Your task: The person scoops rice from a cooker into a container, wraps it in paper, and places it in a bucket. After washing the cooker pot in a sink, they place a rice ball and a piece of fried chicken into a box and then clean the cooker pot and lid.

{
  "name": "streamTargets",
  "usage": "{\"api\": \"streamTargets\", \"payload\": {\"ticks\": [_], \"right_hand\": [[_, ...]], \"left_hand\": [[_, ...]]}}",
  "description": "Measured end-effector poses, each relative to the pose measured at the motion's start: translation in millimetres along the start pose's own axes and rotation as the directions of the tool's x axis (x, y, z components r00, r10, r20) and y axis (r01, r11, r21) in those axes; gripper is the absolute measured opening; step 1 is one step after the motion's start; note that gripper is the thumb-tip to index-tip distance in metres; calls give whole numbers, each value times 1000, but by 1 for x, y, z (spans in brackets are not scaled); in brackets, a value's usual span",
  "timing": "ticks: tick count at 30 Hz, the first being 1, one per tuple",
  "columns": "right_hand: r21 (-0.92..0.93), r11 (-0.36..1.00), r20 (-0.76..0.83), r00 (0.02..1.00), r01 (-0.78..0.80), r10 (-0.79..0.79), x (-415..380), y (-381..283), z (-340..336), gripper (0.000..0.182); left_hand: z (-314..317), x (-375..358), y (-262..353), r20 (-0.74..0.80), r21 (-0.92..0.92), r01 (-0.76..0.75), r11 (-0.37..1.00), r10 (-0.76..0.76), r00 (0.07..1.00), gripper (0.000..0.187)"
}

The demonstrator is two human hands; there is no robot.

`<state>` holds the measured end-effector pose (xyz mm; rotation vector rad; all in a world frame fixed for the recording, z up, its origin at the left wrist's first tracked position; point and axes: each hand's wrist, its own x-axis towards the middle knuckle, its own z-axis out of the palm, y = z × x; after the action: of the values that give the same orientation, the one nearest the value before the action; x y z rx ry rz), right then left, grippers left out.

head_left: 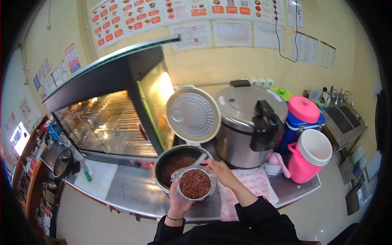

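Note:
My left hand [179,201] is wrapped round the side of a small bowl [210,188] filled with reddish-brown rice [194,183]. Clear plastic film [175,175] shows at the bowl's edge. My right hand [222,173] is at the bowl's far right rim, fingers closed together; what they pinch is too small to make out. Just beyond the fingertips a pale serving spoon [197,161] slants across the open rice cooker pot [153,174], which holds more dark rice. The cooker's round lid [193,115] stands raised behind it.
A lit glass warming cabinet [102,122] fills the left. To the right stand a large steel cooker [245,134], a blue cooler [292,132] and a pink bucket [304,163]. Printed paper sheets [245,192] and a white board [94,181] lie on the steel counter [134,194].

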<state>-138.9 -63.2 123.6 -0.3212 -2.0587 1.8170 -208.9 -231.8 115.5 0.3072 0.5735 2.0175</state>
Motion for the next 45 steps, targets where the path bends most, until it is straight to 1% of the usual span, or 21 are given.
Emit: {"api": "streamTargets", "payload": {"ticks": [1, 2, 5, 6, 7, 8, 9, 11, 12, 13, 14, 15, 16, 17, 18, 22, 27, 32, 40, 43, 45], "right_hand": [[144, 988, 35, 998, -54, 49, -19, 7, -10, 52], [303, 907, 206, 949, -292, 237, -38, 8, -21, 55], [751, 287, 473, 787, -595, 396, -94, 27, -61, 53], [798, 190, 496, 802, -572, 333, -108, 72, -78, 52], [838, 181, 448, 840, -514, 306, -124, 89, -89, 50], [874, 175, 400, 875, -454, 273, -135, 100, -99, 49], [904, 161, 352, 905, -395, 240, -142, 109, -109, 47], [913, 273, 173, 894, -303, 414, -144, 121, -132, 44], [913, 322, 73, 876, -252, 477, -141, 122, -142, 43], [905, 374, -30, 847, -203, 530, -136, 121, -149, 41], [847, 524, -210, 850, -89, 483, -130, 112, -148, 35], [559, 829, -323, 917, -17, 236, -131, 126, -147, 34], [177, 978, -321, 946, 108, -46, -130, 154, -145, 34], [-221, 939, -206, 928, 264, -310, -129, 177, -142, 33], [-562, 705, 129, 887, 433, -443, -131, 194, -140, 36], [-741, 476, 268, 858, 474, -438, -148, 177, -131, 27], [-491, 762, 233, 906, 423, -352, -138, 194, -148, 26], [-186, 981, -7, 999, 48, -51, -126, 187, -148, 14], [311, 946, -406, 887, -94, 222, -134, 165, -188, 10], [-10, 996, -610, 788, 94, -81, -158, 150, -218, 15], [-252, 968, -577, 800, 16, -163, -183, 159, -238, 9]], "left_hand": [[9, 4, -20, -43, 71, -22, 997, 25, 999, 54], [18, 11, -45, -83, 140, -40, 989, 52, 995, 53], [10, 34, -116, -148, 354, -64, 933, 124, 981, 44], [1, 43, -135, -114, 707, -110, 699, 266, 957, 42], [-9, 54, -149, -15, 936, -119, 330, 377, 926, 39], [31, 50, -138, -138, 977, 176, -121, 273, 952, 37], [25, 52, -148, -75, 976, 138, -168, 334, 940, 37], [2, 57, -170, 60, 960, 70, -271, 445, 893, 37], [-3, 50, -175, -53, 945, 151, -291, 318, 946, 40], [-15, 41, -187, 92, 887, 30, -461, 241, 966, 43], [-32, 30, -201, 221, 789, -94, -608, 137, 966, 47], [-44, 17, -213, 322, 658, -217, -721, 10, 947, 51], [-50, 6, -222, 187, 696, -150, -703, -25, 982, 56], [-55, -2, -228, 50, 723, -80, -686, -63, 997, 61], [-58, -8, -232, -87, 741, -6, -671, -104, 991, 66], [-65, -13, -226, -67, 785, -22, -619, -120, 990, 74], [-71, -17, -231, 12, 799, -46, -599, -62, 998, 72], [-75, -17, -233, 23, 790, -54, -611, -59, 998, 73], [-77, -17, -228, 26, 800, -68, -596, -79, 997, 73], [-76, -16, -224, 19, 808, -73, -584, -99, 995, 73], [-79, -15, -223, 20, 812, -77, -579, -104, 994, 73]]}}
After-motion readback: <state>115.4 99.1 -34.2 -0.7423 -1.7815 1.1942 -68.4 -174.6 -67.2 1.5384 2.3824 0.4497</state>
